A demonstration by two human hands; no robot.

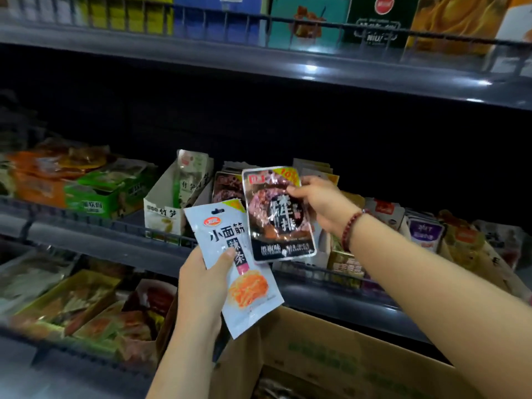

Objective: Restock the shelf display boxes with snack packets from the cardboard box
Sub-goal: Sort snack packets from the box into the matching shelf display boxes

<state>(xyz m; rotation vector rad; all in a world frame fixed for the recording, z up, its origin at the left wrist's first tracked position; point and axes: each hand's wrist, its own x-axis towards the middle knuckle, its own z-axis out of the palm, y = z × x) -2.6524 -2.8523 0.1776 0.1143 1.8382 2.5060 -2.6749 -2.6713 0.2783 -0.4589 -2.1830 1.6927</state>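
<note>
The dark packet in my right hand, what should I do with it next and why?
Probably slide the dark packet into the display box just behind it: matching dark packets stand there, and the right hand already holds it in front. The left hand grips a white packet.

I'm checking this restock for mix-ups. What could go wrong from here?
The right hand pinches the dark packet only by its top corner; it may slip. The left hand holds a white packet, so a packet could land in the wrong display box.
</note>
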